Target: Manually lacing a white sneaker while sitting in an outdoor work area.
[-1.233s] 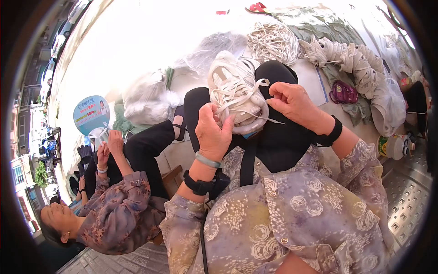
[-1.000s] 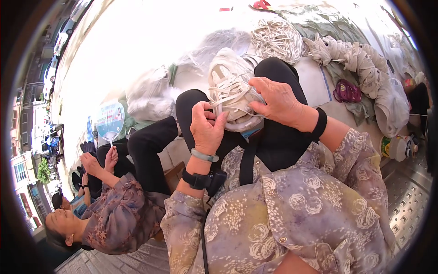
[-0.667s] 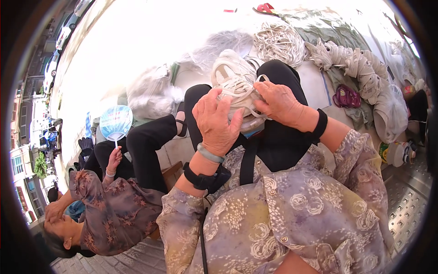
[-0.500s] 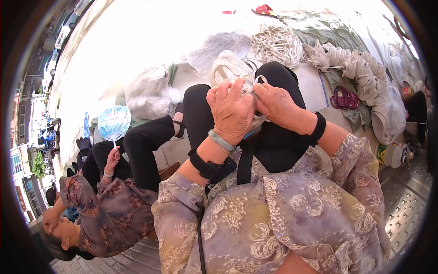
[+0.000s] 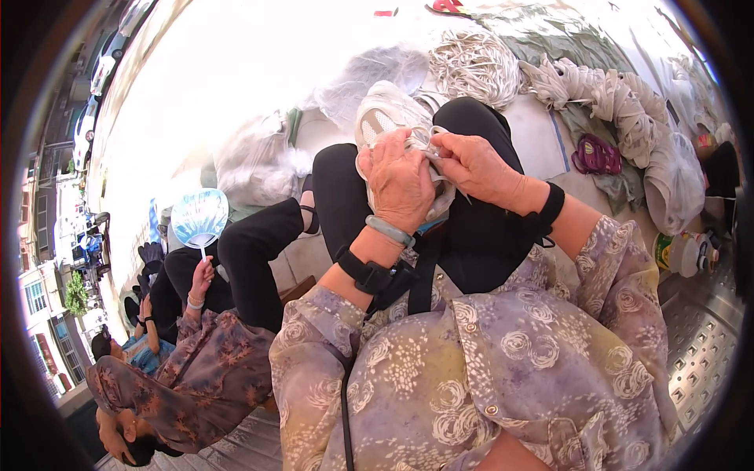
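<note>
A pale beige-and-white sneaker [image 5: 377, 118] rests between my knees, its toe pointing away from me. My left hand [image 5: 399, 184] lies over it, fingers bent round the upper and thumb toward the laces. On the other side, my right hand [image 5: 481, 171] pinches a thin white shoelace [image 5: 434, 140] between thumb and forefinger, close to the shoe's opening. Both hands nearly meet there. The left palm and part of the sneaker's side are hidden beneath my left hand.
Beyond my knees lie a heap of white laces [image 5: 475, 69], bagged shoes [image 5: 259, 161] and a long row of pale shoes [image 5: 616, 106]. A maroon pouch [image 5: 595, 154] lies at right. At left, a seated person holds a blue fan [image 5: 199, 216].
My right hand has shifted slightly, and its fingers now pinch lower on the lace. My left fingers have flattened over the sneaker. The neighbour's fan has moved a little.
</note>
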